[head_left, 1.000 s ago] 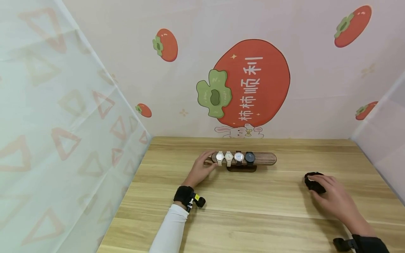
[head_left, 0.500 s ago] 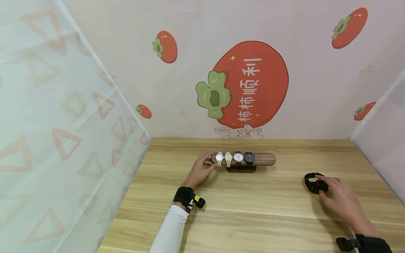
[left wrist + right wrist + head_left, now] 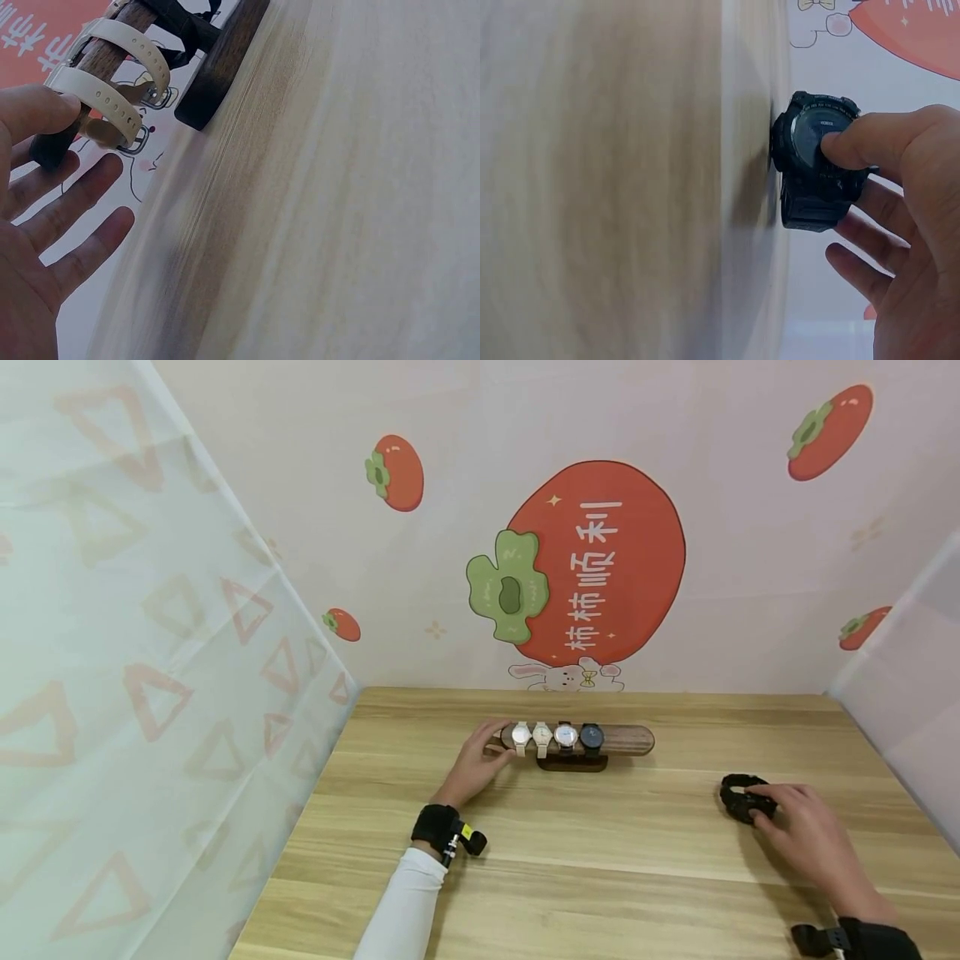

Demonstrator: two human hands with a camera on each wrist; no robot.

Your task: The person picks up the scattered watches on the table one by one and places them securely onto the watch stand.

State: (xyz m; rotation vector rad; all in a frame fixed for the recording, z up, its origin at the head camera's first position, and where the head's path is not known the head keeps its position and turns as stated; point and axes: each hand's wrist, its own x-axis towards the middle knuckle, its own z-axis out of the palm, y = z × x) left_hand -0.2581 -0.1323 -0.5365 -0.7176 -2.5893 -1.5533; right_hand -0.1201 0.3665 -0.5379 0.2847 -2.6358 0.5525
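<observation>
A wooden watch stand (image 3: 630,740) with a dark base (image 3: 214,82) stands near the back of the table, its bar bearing several watches. Two have cream straps (image 3: 112,112), one has a white dial (image 3: 566,737), and one is dark-faced (image 3: 592,737). My left hand (image 3: 477,763) holds the bar's left end between thumb and forefinger, the other fingers spread. At the right, my right hand (image 3: 810,831) pinches a chunky black wristwatch (image 3: 817,150), thumb pressed on its face and fingers behind. The strap forms a closed loop, low over the table.
The wood-grain table (image 3: 570,877) is bounded by a back wall (image 3: 420,568) with printed persimmons and a side wall (image 3: 150,635) with triangles. The stand's right stretch of bar bears no watch. Black wrist-worn cameras (image 3: 472,840) sit on both wrists.
My right hand has shifted slightly right, and the black wristwatch has turned so that its loop's opening shows more. The left hand keeps its place at the stand.
</observation>
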